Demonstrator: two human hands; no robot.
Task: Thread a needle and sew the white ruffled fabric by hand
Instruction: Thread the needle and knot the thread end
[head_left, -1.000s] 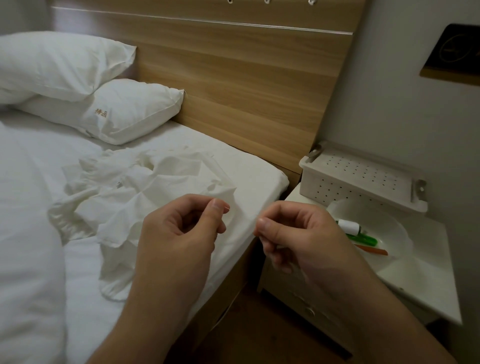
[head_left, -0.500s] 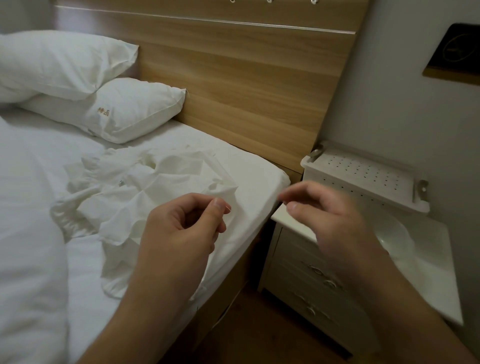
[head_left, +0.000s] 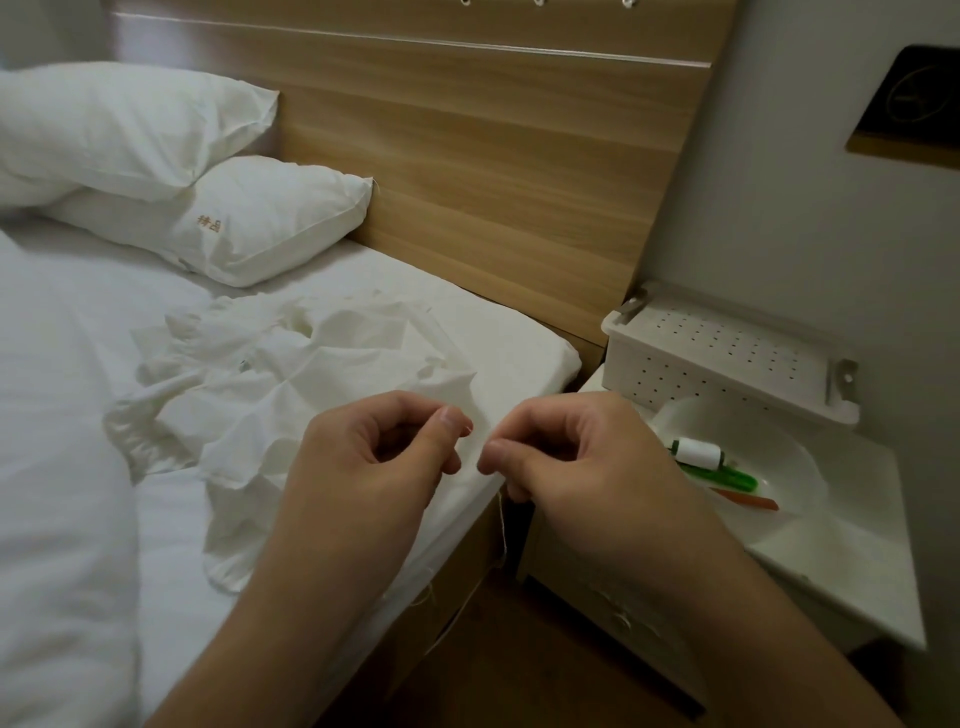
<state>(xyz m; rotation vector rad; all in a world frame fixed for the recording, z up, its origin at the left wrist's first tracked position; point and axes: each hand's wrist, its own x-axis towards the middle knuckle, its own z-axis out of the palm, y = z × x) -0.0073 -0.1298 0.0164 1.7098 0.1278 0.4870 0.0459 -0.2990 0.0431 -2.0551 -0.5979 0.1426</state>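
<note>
Both hands are up over the corner of the bed (head_left: 509, 353), fingertips nearly meeting. The left hand (head_left: 379, 467) has its fingers curled, thumb pressed to the forefinger in a tight pinch — a tiny pale tip shows just past the thumb, but whether that is needle or thread end is too small to tell. The right hand (head_left: 576, 457) is curled the same way, thumb and forefinger pinched together on the thread (head_left: 502, 525), which drops from under the fingers as a thin pale strand down past the mattress edge.

The white ruffled fabric (head_left: 291, 384) lies crumpled on the sheet just beyond the left hand, touched by neither hand. Two pillows (head_left: 156, 156) sit stacked against the wooden headboard (head_left: 493, 156).

Over on the nightstand (head_left: 857, 566) — a white dish (head_left: 795, 467) holds a white spool (head_left: 698, 451), a green tool (head_left: 727, 475) and an orange strip (head_left: 748, 500). Behind it stands a perforated white box (head_left: 727, 358).
</note>
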